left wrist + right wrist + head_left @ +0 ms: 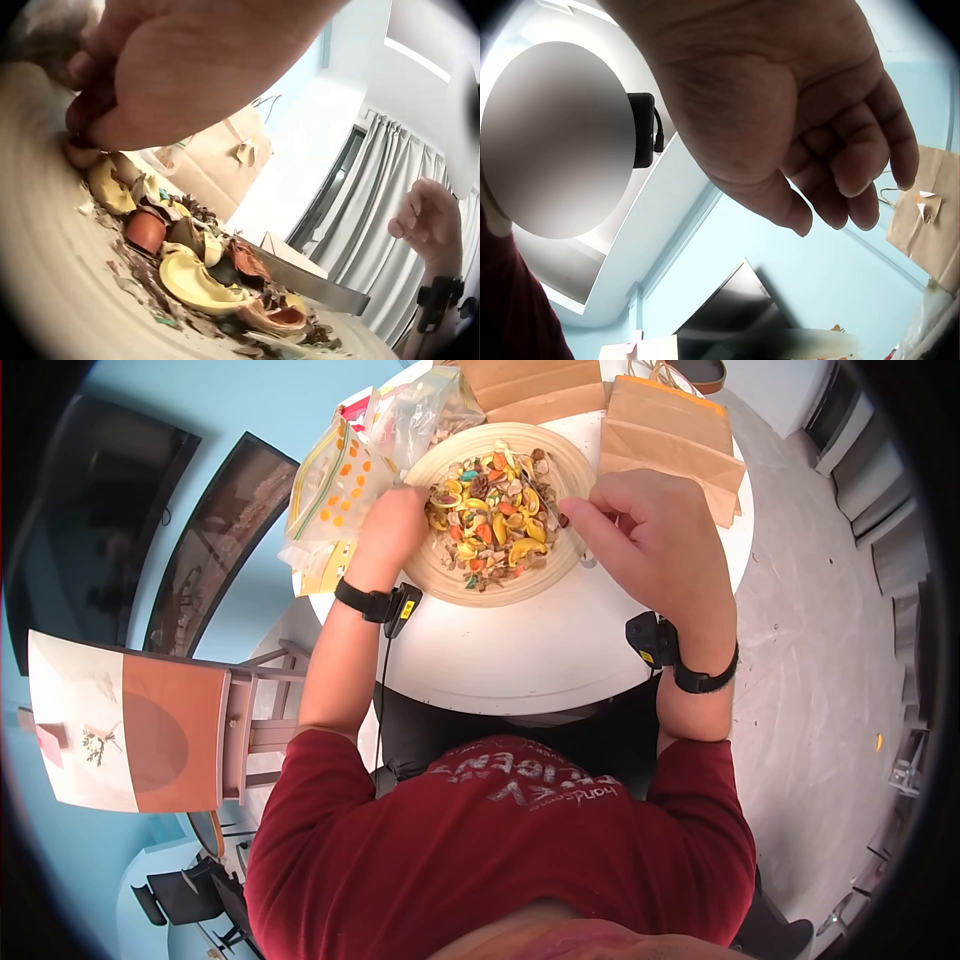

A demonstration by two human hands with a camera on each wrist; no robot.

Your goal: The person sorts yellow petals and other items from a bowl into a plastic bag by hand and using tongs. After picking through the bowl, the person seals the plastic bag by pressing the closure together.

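Observation:
A round pale wooden plate bears a heap of potpourri: yellow curled peels, orange bits, brown flakes and a small cone. At its left rim is my left hand, palm down. In the left wrist view its curled fingertips pinch at a small brown dried piece, partly hidden by the hand. My right hand hovers over the plate's right side; in the right wrist view its fingers hang loosely curled with nothing between them. A flat metal strip lies along the heap's far side in the left wrist view.
The plate stands on a round white table. Left of it is a zip bag with orange dots, beside a clear plastic bag. Brown paper bags stand at the back. A small side table is at the left.

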